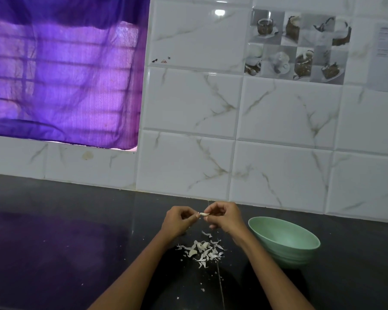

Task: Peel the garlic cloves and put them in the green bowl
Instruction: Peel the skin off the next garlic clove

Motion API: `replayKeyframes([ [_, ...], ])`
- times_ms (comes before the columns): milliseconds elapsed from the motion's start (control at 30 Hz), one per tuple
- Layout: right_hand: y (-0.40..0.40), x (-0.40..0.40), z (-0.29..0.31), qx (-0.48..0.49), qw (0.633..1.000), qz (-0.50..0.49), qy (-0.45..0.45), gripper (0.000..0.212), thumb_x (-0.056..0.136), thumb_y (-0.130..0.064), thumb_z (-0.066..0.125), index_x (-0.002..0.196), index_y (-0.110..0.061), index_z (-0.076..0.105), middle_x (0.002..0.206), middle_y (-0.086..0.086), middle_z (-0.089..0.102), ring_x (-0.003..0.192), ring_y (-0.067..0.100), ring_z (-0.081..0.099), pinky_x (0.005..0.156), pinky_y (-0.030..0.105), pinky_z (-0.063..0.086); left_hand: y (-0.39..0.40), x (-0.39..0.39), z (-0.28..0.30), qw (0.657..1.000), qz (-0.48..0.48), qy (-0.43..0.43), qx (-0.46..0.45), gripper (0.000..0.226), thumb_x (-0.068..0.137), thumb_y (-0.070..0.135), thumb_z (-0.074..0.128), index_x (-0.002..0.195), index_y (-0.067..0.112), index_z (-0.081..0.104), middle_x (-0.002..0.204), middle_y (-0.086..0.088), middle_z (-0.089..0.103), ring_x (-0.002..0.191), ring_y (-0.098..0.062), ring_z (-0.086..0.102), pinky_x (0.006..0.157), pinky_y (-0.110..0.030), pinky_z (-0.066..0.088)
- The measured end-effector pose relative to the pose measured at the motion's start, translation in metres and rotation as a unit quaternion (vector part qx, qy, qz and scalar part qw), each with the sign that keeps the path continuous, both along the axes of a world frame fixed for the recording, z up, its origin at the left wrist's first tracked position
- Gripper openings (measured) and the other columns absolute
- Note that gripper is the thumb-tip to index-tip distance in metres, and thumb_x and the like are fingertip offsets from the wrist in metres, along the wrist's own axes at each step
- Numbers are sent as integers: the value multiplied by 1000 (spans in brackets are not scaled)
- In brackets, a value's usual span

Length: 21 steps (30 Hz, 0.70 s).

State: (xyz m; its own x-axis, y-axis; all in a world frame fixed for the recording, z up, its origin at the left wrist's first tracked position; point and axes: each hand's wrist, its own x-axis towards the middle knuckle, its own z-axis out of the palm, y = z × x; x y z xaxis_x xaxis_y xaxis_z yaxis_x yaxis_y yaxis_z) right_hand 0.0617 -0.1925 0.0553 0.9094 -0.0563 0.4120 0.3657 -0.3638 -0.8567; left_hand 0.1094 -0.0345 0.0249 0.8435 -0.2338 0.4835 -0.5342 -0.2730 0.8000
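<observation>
A pale garlic clove [203, 213] is pinched between the fingertips of my right hand [225, 217], held above the dark counter. My left hand [179, 221] is right beside it, its thumb and forefinger nipped at the clove's left end. Below my hands lies a heap of white garlic skins [202, 250], with what look like one or two cloves among them. The green bowl [285, 239] stands on the counter to the right of my right wrist; its inside is hidden from here apart from the bare far wall.
The black counter [76, 242] runs left and right and ends at a white tiled wall [211, 166] just beyond my hands. A purple curtain [63, 70] covers a window at the upper left. Small skin crumbs [202, 287] dot the counter near me.
</observation>
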Motion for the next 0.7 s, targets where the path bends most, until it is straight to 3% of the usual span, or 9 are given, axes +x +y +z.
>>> replayKeyframes([
  [167,3,-1,0,-35,999,-17,-14,18,72,2,76,71,-14,67,72,4,68,61,8,60,51,21,50,-3,-6,6,989,-83,67,-103,7,82,1,67,81,7,70,58,1,63,49,-3,55,49,-16,44],
  [300,3,1,0,-111,992,-48,-45,13,69,-10,81,72,-17,70,64,-4,65,56,3,58,49,21,51,-4,-6,5,984,-91,84,-127,4,83,5,67,82,1,69,61,-1,66,52,-4,57,50,-18,48],
  [400,5,-1,1,-137,988,-46,-52,7,72,-20,80,76,-19,74,70,-2,69,59,6,61,49,22,52,-3,-4,6,985,-75,83,-130,7,85,7,65,79,4,68,65,-3,66,57,-7,60,58,-24,54],
  [500,5,-2,1,-163,982,-70,-58,7,76,-29,75,77,-22,75,72,-3,71,52,13,64,48,27,54,-3,-3,4,987,-67,75,-128,10,85,5,64,76,7,68,63,-4,66,58,-10,62,53,-23,52],
  [600,5,-2,0,-197,973,-98,-67,7,77,-27,72,72,-22,74,67,-5,69,54,16,65,52,36,57,-7,-5,3,991,-59,60,-104,5,84,1,65,81,5,68,68,-5,69,58,-11,65,51,-20,49],
  [700,5,-4,1,-243,959,-129,-67,10,80,-25,66,73,-21,73,69,-5,69,55,11,62,58,32,56,-11,-6,2,999,-30,8,-40,14,77,-1,71,87,9,70,71,-2,70,58,-2,64,54,-18,51],
])
